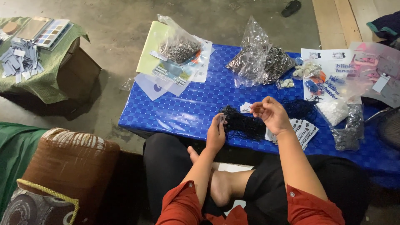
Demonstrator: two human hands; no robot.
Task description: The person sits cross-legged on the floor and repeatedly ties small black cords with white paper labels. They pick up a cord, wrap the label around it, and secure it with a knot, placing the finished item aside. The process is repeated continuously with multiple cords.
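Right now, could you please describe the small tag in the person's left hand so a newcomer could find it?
Start at the low blue table and go to its near edge, where the left hand rests. The small tag is pinched upright in its fingertips beside a tangle of black string. Unlike the tag stack lying flat, it is held up.

Far left: a green cloth [50,79] carries a colour palette [52,33] and grey paper slips [18,60].
Table back: two clear bags of metal rings [179,46] [262,62] sit on the blue mat [187,108].
Top: a dark sandal [291,7] lies on concrete.
Near left: brown cushion [71,162].
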